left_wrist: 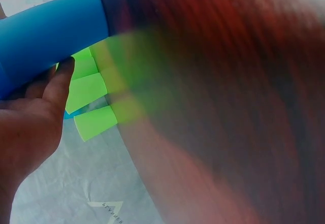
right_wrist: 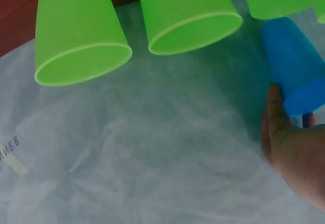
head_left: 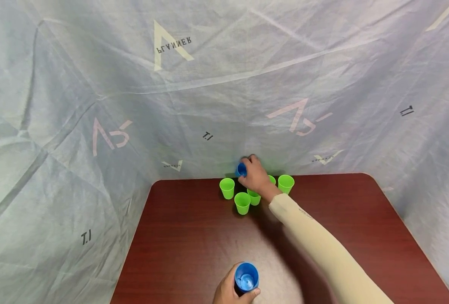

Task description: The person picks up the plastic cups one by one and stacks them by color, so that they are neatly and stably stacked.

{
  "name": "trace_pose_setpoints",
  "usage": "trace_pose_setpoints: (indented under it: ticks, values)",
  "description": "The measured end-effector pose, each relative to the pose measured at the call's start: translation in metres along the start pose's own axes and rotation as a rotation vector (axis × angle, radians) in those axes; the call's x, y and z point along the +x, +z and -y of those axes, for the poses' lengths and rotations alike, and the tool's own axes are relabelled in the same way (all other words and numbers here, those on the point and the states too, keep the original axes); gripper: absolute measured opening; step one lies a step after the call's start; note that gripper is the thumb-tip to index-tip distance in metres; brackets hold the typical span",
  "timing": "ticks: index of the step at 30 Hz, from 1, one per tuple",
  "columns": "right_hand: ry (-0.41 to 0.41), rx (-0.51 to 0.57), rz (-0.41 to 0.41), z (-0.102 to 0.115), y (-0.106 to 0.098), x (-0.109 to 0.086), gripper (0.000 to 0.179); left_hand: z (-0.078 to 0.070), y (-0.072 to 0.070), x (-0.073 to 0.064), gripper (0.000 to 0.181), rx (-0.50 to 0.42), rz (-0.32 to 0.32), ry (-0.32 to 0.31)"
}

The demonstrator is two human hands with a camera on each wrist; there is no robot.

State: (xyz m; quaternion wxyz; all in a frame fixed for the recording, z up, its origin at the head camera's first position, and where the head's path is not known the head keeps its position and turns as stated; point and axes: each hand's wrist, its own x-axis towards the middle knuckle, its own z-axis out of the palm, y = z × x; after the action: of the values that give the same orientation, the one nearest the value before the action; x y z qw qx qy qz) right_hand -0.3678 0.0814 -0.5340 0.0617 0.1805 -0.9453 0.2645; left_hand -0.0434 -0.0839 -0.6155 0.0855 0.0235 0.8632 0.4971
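Observation:
At the near side of the table, my left hand (head_left: 230, 289) grips a blue cup (head_left: 247, 276), its mouth facing up. In the left wrist view that blue cup (left_wrist: 51, 36) fills the upper left, with the thumb and fingers around it. My right hand (head_left: 256, 177) reaches to the far edge and holds another blue cup (head_left: 241, 169) between thumb and fingers. The right wrist view shows this blue cup (right_wrist: 294, 64) beside the green ones. Green cups stand mouth up around the right hand: one on the left (head_left: 227, 188), one in front (head_left: 242, 204), others partly behind the hand and wrist.
The dark red wooden table (head_left: 186, 249) has rounded far corners. A grey printed cloth (head_left: 217, 105) hangs right behind its far edge and along the sides. The rightmost green cup (head_left: 286, 184) stands just beyond the right wrist.

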Motion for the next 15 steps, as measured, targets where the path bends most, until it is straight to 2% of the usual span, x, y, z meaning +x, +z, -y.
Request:
trace_pose_setpoints:
  ticks: [8, 15]
  values:
    - [-0.016, 0.077, -0.080, 0.008, -0.011, -0.011, 0.063, -0.001, 0.001, 0.000, 0.067, 0.007, 0.005, 0.004]
    - [-0.020, 0.092, -0.081, 0.012, -0.016, -0.022, 0.062, 0.002, 0.001, 0.000, 0.069, 0.011, -0.006, 0.041]
